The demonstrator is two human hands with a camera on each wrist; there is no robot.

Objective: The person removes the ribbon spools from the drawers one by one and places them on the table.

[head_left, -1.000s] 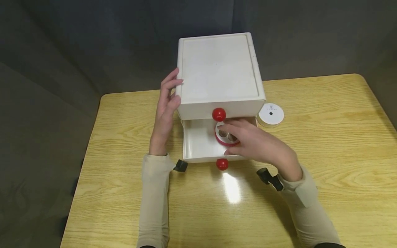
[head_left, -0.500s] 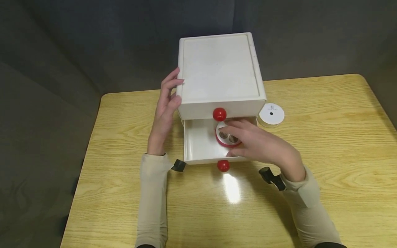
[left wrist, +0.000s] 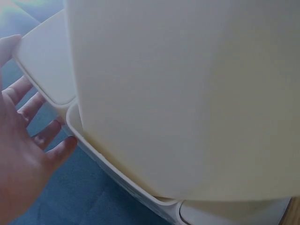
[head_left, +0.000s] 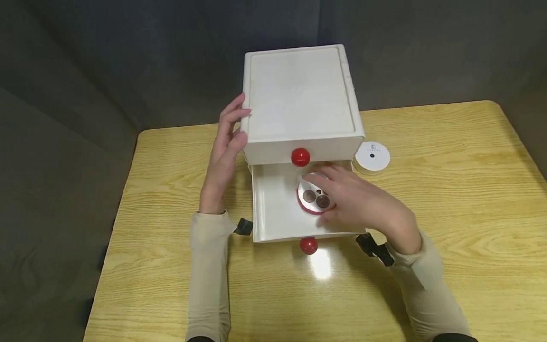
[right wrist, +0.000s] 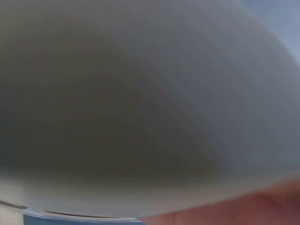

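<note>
A white box (head_left: pixel 299 95) with red knobs stands on the table, its lower drawer (head_left: pixel 273 218) pulled out. My left hand (head_left: pixel 226 147) rests against the box's left side, fingers spread along the edge. The left wrist view shows those fingertips (left wrist: pixel 61 150) at the box's rim. My right hand (head_left: pixel 354 194) reaches into the drawer over a round ribbon spool (head_left: pixel 315 202), white-faced with a red edge and round holes. Its thumb lies by the spool's near side and a finger reaches across the top. The hand covers the spool's right part; the right wrist view is mostly a blurred pale surface.
A second ribbon spool (head_left: pixel 372 156), with a white printed face, lies on the wooden table (head_left: pixel 448 199) to the right of the box. The upper drawer's red knob (head_left: pixel 300 157) juts out over the open drawer. A dark curtain (head_left: pixel 171 57) hangs behind.
The lower drawer has slid further out toward me, carrying the ribbon spool nearer. More of the spool's face shows beneath my right hand, whose thumb has shifted nearer too. My left hand stays against the box.
</note>
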